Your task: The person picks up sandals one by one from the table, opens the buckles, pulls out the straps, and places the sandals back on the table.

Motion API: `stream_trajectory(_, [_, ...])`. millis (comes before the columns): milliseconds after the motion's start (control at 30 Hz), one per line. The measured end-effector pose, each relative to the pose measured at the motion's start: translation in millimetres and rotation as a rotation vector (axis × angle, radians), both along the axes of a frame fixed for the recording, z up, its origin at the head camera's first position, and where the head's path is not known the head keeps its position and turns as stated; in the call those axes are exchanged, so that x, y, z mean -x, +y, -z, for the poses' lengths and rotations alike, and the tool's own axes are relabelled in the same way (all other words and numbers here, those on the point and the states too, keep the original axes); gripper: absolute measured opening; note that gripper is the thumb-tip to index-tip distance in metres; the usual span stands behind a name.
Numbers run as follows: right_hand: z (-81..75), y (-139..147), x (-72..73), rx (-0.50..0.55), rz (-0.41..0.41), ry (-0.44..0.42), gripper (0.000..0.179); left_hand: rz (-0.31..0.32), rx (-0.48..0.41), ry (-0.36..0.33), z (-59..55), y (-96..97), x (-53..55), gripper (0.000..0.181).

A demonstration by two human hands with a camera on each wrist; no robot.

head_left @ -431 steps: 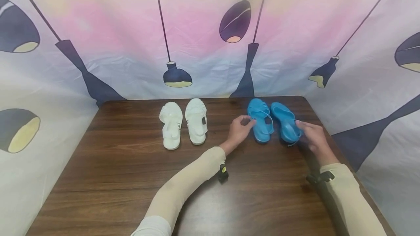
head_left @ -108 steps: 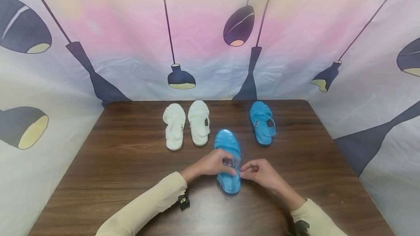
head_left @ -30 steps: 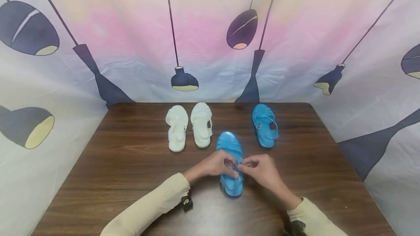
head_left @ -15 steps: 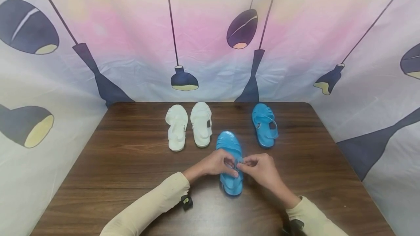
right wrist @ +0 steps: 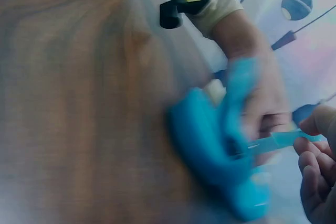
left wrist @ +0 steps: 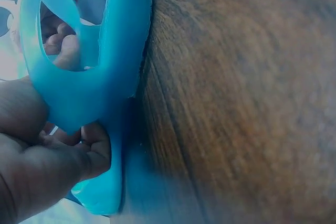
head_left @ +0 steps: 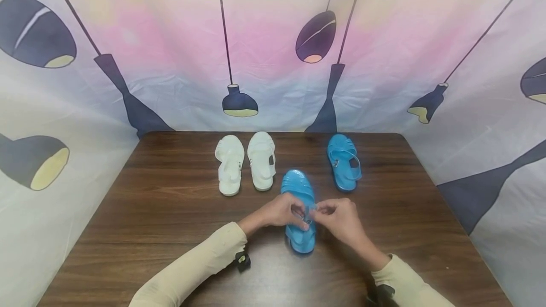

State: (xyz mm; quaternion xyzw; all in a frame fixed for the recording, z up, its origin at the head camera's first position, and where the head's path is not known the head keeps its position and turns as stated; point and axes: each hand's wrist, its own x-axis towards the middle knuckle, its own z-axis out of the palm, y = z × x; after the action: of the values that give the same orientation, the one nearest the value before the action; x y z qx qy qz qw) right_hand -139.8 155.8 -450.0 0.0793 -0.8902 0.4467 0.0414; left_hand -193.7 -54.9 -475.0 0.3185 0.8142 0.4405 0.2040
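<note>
Two hands meet over the near blue sandal [head_left: 298,212], which lies sole-down on the wooden counter [head_left: 149,231] at lower centre of the head view. Left hand [head_left: 281,211] curls its grip round the sandal's side at the ankle strap. Right hand [head_left: 339,219] pinches the thin strap end [right wrist: 283,140] between fingertips [right wrist: 315,124]. Further back, right of centre, rests the second blue sandal [head_left: 343,162]. Left of it stands a pair of white sandals [head_left: 245,161], side by side. Lamp-printed curtain [head_left: 273,46] fills the upper frame.
</note>
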Motion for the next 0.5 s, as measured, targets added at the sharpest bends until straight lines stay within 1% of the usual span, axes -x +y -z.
stream_trajectory(133, [-11.5,2.9,4.6,-0.026,-0.025,0.115,0.013,-0.032,0.004,-0.004,-3.4,-3.5,0.9,0.022])
stream_trajectory(167, [-13.5,4.4,5.9,-0.046,-0.04,0.129,0.015,-0.037,0.005,-0.004,-4.7,-4.0,0.9,0.023])
stream_trajectory(200, [-15.2,6.5,7.1,-0.065,-0.056,0.125,0.016,-0.041,0.005,-0.009,-5.0,-4.4,1.1,0.023])
stream_trajectory(333, [-17.0,19.9,9.6,-0.132,-0.091,0.053,0.019,-0.026,0.022,0.005,-5.2,-2.1,1.3,0.024])
stream_trajectory(500, [-12.6,37.7,7.7,-0.156,-0.147,-0.074,0.02,-0.026,0.015,-0.03,0.8,0.5,-1.4,0.025])
